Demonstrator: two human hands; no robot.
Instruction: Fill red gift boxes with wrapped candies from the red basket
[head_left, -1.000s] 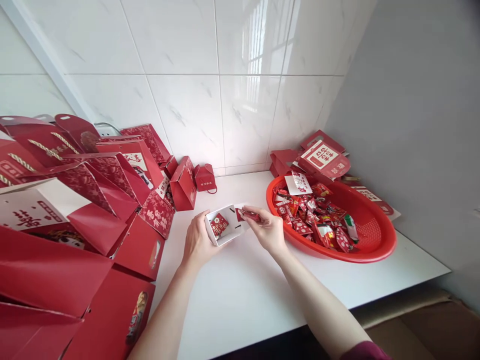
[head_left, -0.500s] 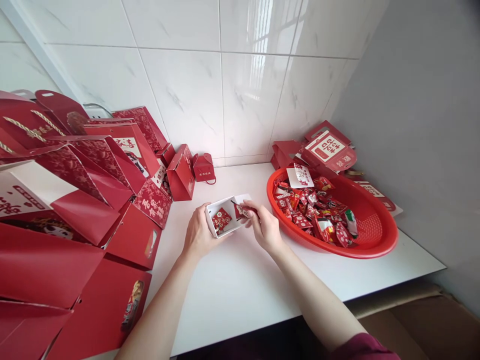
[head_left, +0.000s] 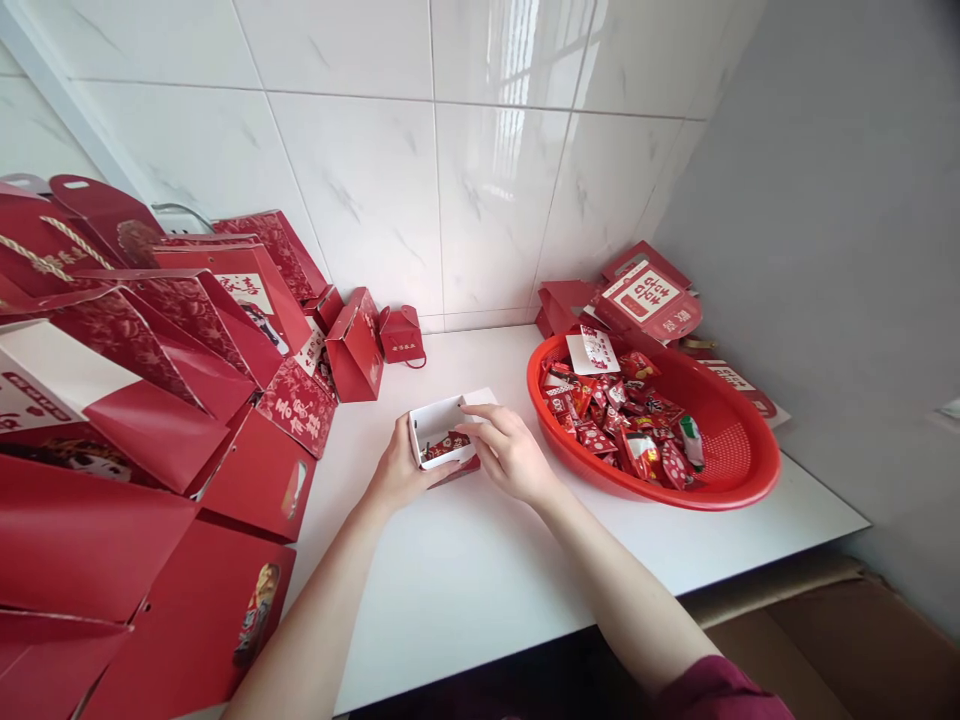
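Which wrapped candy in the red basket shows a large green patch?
The green-and-white candy, at the right edge of the pile in the red basket; its neighbours, including a white-dotted red candy, are mostly red.

Small open box in hand, white counter [head_left: 450, 570].
Held box [head_left: 437, 414], white inside with red printed contents [head_left: 445, 444], in left hand [head_left: 396, 468]; kept right hand [head_left: 511, 455] at its rim, fingers partly bent. Counted to the right: red basin [head_left: 739, 465] of wrapped packets [head_left: 637, 425], with white card [head_left: 592, 351] on top. Listed to the left: many red cartons [head_left: 214, 590].
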